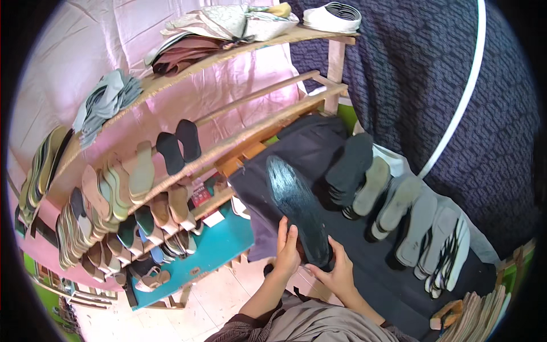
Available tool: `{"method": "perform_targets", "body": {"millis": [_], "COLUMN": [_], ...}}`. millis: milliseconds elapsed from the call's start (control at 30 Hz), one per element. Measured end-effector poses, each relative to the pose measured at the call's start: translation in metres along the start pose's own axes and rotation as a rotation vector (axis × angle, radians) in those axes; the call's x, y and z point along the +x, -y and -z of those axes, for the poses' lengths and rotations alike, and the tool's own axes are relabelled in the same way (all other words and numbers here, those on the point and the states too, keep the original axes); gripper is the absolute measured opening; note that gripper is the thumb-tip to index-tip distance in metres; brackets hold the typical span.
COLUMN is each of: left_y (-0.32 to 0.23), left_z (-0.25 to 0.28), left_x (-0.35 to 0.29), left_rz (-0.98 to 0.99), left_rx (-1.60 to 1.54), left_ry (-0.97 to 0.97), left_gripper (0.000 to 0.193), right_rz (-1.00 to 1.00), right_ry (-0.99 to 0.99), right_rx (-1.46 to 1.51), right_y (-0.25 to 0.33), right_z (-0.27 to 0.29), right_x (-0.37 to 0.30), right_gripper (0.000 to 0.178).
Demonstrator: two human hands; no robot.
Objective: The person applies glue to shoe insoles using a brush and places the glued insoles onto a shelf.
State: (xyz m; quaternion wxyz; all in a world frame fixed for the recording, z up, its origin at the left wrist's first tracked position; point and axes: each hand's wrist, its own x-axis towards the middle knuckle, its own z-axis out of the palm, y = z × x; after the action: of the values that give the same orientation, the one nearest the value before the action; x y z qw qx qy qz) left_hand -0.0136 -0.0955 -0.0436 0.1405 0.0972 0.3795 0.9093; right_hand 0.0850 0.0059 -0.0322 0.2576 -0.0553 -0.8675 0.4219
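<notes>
Between my two hands is a glossy black shoe sole (pixel 299 208), its rounded toe end pointing away from me and up to the left. Its wet-looking or shiny face catches the light near the toe. My left hand (pixel 289 249) presses on its left edge near the heel end, fingers closed against it. The heel end's right side is gripped by my right hand (pixel 335 270), the thumb underneath on the near side. Some fingers of both hands are hidden behind the sole. A dark cloth (pixel 353 259) covers the table beneath and to the right.
Several pairs of sandals and soles (pixel 401 205) stand in a row along the table's far right side. A wooden rack (pixel 262 134) on the left holds many insoles (pixel 142 171). Fabric pieces (pixel 219 28) lie on its top shelf. Stacked strips (pixel 478 316) sit at the lower right.
</notes>
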Motion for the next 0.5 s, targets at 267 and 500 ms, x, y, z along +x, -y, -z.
{"method": "perform_targets", "body": {"millis": [267,500], "left_y": [-0.098,-0.172], "left_z": [0.063,0.095], "left_x": [0.114,0.192], "left_rz": [-0.18,-0.139], "left_rx": [0.328,0.766], "left_ry": [-0.154,-0.266], "left_gripper": [0.051,0.054], "right_rz": [0.105,0.258], "right_ry": [0.042,-0.06], "right_rx": [-0.037,-0.065], "right_y": [0.042,0.08], "right_z": [-0.115,-0.175], "right_x": [0.133,0.234], "right_gripper": [0.078,0.069]}}
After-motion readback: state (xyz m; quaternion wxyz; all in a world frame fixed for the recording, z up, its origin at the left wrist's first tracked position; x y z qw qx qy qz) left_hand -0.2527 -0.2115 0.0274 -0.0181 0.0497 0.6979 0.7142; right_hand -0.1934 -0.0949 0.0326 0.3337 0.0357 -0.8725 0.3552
